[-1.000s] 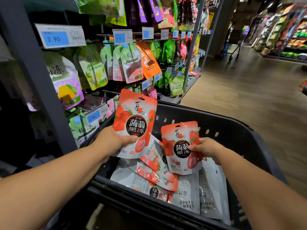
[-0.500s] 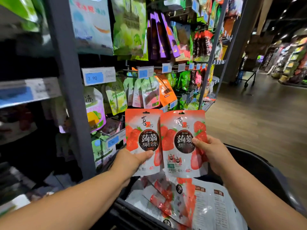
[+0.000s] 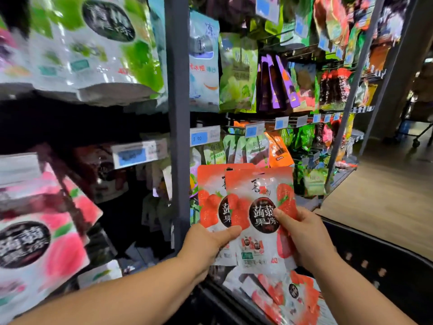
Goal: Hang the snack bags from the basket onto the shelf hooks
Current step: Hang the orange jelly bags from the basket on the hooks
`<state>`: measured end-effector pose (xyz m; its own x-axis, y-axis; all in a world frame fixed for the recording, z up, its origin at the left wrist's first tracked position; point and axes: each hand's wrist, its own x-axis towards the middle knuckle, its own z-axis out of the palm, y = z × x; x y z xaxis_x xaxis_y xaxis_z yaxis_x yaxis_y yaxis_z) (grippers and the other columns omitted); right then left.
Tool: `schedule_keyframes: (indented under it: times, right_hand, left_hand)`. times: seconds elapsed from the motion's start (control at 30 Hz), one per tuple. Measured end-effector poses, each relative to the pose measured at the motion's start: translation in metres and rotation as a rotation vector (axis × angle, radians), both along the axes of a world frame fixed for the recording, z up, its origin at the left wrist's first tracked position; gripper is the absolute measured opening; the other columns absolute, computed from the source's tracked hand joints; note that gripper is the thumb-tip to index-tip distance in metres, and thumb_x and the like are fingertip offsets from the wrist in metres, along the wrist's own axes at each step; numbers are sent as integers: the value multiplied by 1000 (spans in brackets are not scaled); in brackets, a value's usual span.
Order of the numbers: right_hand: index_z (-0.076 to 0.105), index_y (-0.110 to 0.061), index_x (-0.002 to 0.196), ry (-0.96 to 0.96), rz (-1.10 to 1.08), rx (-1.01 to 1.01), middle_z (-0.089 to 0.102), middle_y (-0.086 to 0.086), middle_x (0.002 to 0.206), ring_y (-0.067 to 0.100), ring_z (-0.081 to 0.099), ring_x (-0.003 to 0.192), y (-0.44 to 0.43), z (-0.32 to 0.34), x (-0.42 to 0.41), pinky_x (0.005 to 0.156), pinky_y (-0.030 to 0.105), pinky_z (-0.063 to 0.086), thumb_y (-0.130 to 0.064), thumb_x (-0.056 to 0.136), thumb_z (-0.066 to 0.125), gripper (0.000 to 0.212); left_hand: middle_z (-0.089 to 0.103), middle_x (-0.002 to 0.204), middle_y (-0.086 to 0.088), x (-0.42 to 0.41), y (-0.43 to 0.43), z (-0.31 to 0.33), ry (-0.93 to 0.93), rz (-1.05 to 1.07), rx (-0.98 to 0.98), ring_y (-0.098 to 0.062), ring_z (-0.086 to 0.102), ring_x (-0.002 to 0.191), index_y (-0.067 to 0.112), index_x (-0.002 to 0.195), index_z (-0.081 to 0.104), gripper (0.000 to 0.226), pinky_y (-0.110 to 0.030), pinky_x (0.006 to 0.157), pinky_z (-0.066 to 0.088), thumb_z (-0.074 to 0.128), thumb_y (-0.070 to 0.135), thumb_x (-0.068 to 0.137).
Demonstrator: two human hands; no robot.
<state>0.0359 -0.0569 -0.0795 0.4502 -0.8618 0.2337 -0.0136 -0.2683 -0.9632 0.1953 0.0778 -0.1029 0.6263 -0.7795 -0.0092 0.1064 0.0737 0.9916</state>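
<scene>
Head view: left hand (image 3: 209,241) pinches the rear snack bag (image 3: 208,195), right hand (image 3: 307,238) grips the front snack bag (image 3: 257,191), now overlapped instead of side by side above the basket (image 3: 379,259), likely ready for hanging.

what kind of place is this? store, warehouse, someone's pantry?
Most likely a supermarket snack aisle: rows of hanging snack bags, blue price labels like the 3.90 tag, and a black shopping basket. The left hand holds the rear strawberry bag, the right hand the front strawberry bag.
</scene>
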Motion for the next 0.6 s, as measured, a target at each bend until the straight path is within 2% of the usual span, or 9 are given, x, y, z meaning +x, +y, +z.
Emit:
schedule_keyframes:
  times: [0.07, 0.13, 0.23, 0.27, 0.33, 0.43, 0.5, 0.53, 0.6]
  right_hand:
    - [69, -33, 66, 2, 85, 33, 58, -8, 53, 14, 52, 52, 14, 4, 8, 60, 30, 41, -23, 93, 67, 29]
    - [68, -36, 88, 59, 264, 92, 65, -7, 65, 13, 60, 60, 29, 9, 12, 59, 30, 46, -25, 90, 72, 11]
    - [48, -45, 120, 247, 457, 119, 73, -11, 94, 11, 70, 84, 43, 12, 16, 69, 27, 54, -31, 58, 90, 77]
    - [44, -45, 124, 280, 457, 94, 71, -13, 100, 9, 69, 90, 47, 11, 18, 71, 24, 53, -30, 52, 91, 88]
    - [42, -40, 129, 283, 436, 71, 67, -11, 110, 11, 67, 96, 56, 13, 23, 73, 25, 52, -22, 53, 94, 94]
    - [51, -26, 120, 184, 459, 104, 75, -3, 92, 12, 72, 75, 68, 18, 34, 61, 24, 54, 5, 62, 88, 75]
    - [55, -17, 112, 159, 498, 140, 75, -3, 74, 8, 69, 58, 77, 26, 37, 49, 18, 49, 10, 64, 84, 63]
    - [56, -15, 109, 151, 506, 149, 72, -4, 66, 5, 66, 53, 80, 28, 37, 45, 16, 46, 10, 65, 83, 57]
    - [58, -12, 105, 137, 506, 185, 69, -4, 60, 5, 64, 49, 81, 31, 36, 43, 15, 44, 2, 59, 84, 55]
  left_hand:
    - [76, 89, -10, 2, 15, 8, 34, 25, -37, -31, 73, 85, 4, 88, 71, 23, -47, 88, 56, 85, 11, 72]
    - [77, 96, -10, 6, 28, 12, 46, 57, -62, -30, 73, 93, 8, 102, 72, 26, -46, 90, 56, 78, 0, 77]
    - [77, 98, -10, 14, 48, 16, 37, 100, -73, -25, 74, 88, 10, 100, 74, 23, -38, 80, 57, 77, 0, 80]
    - [77, 95, -10, 16, 53, 16, 32, 112, -73, -22, 75, 83, 9, 99, 74, 22, -34, 75, 58, 77, 0, 80]
    - [76, 81, -4, 20, 65, 17, 4, 145, -77, -11, 71, 63, 7, 97, 73, 19, -22, 56, 53, 76, -1, 80]
    - [75, 76, 0, 25, 78, 20, -29, 173, -79, -7, 69, 59, 10, 89, 72, 14, -17, 51, 48, 80, 4, 78]
    - [71, 66, 6, 31, 86, 17, -68, 207, -55, -4, 64, 53, 15, 78, 69, 15, -17, 52, 47, 82, 9, 77]
    - [71, 66, 6, 36, 89, 14, -80, 223, -43, -5, 64, 54, 16, 77, 69, 16, -20, 55, 49, 83, 10, 76]
    - [76, 81, 0, 41, 96, 11, -86, 247, -16, -16, 73, 72, 15, 87, 73, 19, -36, 75, 58, 85, 12, 73]
